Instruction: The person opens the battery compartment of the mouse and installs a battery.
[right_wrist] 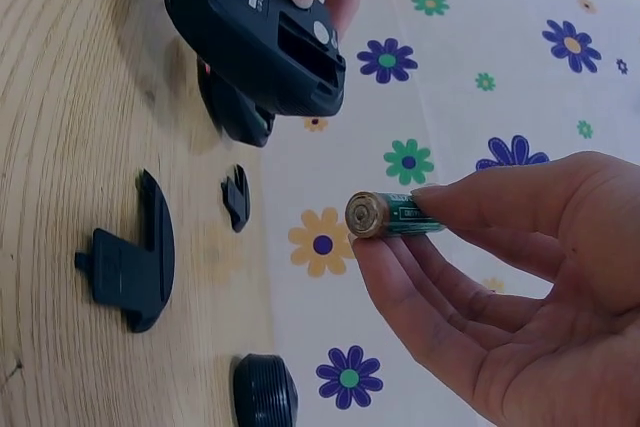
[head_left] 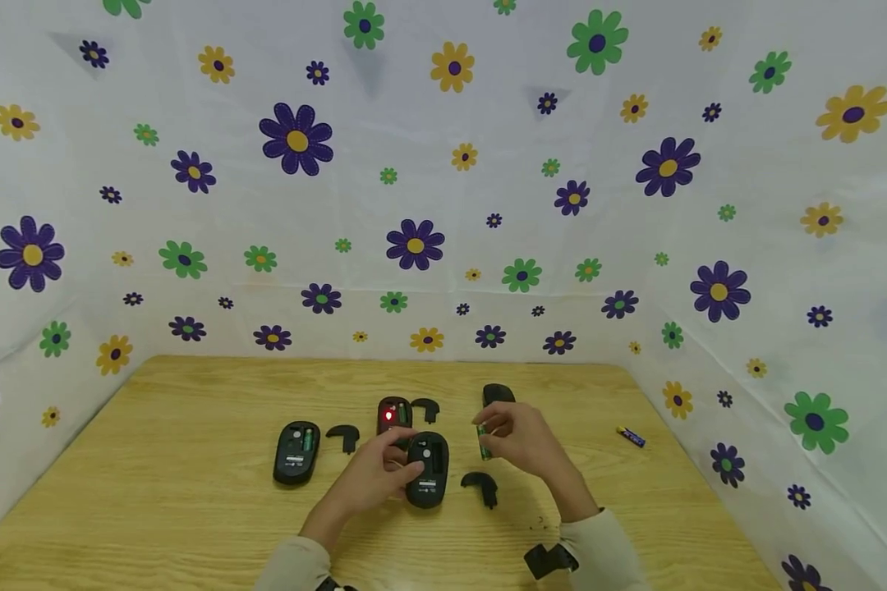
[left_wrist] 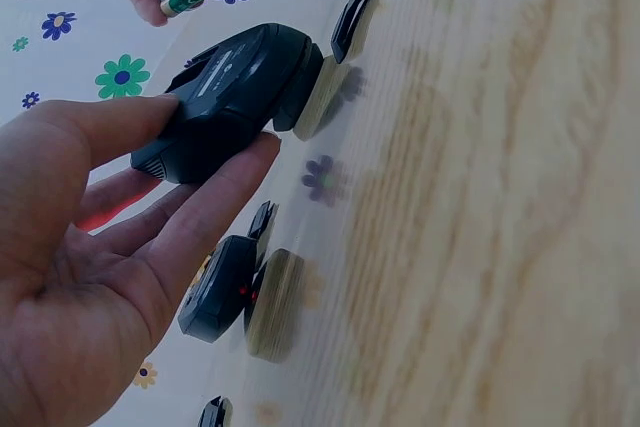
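Observation:
My left hand [head_left: 373, 474] holds a black computer mouse [head_left: 427, 484] with its underside up, thumb on one side and fingers round the other. The mouse's battery slot [right_wrist: 310, 52] shows bare in the right wrist view. My right hand [head_left: 521, 439] pinches a green battery [right_wrist: 393, 214] between thumb and fingers, a little to the right of the mouse. Below the hands lies a black battery cover [head_left: 480, 487] on the table. Partly behind the left hand, another upturned mouse [head_left: 403, 410] has a green battery in it and a glowing red light.
At the left lies an upturned mouse [head_left: 288, 464] with a green battery inside, a black cover [head_left: 343, 436] beside it. Another cover [head_left: 429, 408] lies further back. Behind my right hand is a black mouse [head_left: 498, 394]. A blue and yellow battery [head_left: 631, 437] rests at the table's right.

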Tool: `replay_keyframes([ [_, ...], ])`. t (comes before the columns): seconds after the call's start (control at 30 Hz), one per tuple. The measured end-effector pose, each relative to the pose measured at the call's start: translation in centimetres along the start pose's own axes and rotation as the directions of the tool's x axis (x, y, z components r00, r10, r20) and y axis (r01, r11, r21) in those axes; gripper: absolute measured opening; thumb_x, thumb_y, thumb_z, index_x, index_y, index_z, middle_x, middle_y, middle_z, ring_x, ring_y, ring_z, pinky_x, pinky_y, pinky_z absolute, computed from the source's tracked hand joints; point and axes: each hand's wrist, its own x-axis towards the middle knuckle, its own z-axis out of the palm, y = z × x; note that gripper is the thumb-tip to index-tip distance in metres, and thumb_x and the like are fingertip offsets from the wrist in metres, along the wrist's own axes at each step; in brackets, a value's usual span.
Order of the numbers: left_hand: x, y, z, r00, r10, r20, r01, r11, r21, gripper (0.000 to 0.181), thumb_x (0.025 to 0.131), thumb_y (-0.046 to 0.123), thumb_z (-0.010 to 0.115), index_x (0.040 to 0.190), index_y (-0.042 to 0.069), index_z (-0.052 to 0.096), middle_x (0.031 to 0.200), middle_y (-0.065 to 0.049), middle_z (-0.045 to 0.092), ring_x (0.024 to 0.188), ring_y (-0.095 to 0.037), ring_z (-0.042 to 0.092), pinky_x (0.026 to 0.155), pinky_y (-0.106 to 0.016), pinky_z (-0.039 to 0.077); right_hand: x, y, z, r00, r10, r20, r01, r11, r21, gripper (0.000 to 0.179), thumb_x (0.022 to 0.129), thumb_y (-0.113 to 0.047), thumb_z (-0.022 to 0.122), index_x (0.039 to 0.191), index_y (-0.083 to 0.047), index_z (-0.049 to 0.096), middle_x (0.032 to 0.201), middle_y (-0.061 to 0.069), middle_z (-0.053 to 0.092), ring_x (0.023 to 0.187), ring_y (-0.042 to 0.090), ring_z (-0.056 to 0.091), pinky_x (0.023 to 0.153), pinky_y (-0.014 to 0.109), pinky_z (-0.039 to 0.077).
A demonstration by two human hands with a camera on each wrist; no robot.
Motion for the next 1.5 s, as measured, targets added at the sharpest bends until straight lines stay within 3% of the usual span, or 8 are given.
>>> replay_keyframes([
  [0.57,0.3,-0.1,0.3,1.000,-0.002,0.016,0.002,1.000,0.021,0.056,0.098,0.020,0.072,0.148,0.006,0.050,0.108,-0.018,0.072,0.095,-0.026,0.075,0.067,-0.036,0.066,0.1,-1.1,1.2,0.999,-0.021,-0.034,0.021,1.000,0.011,0.015,0.092,-0.003,0.073,0.106,-0.008,0.075,0.098,0.011,0.076,0.080,0.020,0.073,0.066,0.026,0.060],
  [0.87,0.3,-0.2,0.5,0.999,-0.015,0.037,0.015,1.000,-0.023,0.056,0.098,0.019,0.072,0.147,0.005,0.049,0.106,-0.017,0.073,0.095,-0.026,0.076,0.069,-0.038,0.067,-0.1,-1.5,2.0,0.998,-0.040,-0.051,0.040,0.999,-0.005,0.016,0.091,-0.003,0.074,0.105,-0.010,0.076,0.099,0.011,0.077,0.082,0.021,0.074,0.066,0.028,0.062],
  [1.5,0.3,-0.1,0.3,0.999,-0.014,0.032,0.014,1.000,-0.011,0.057,0.099,0.021,0.071,0.149,0.007,0.048,0.109,-0.017,0.071,0.097,-0.027,0.076,0.069,-0.036,0.067,-0.1,-1.9,3.5,0.995,-0.095,-0.041,0.096,0.995,0.005,0.016,0.091,0.000,0.074,0.106,-0.004,0.074,0.101,0.015,0.077,0.084,0.027,0.075,0.063,0.023,0.061],
])
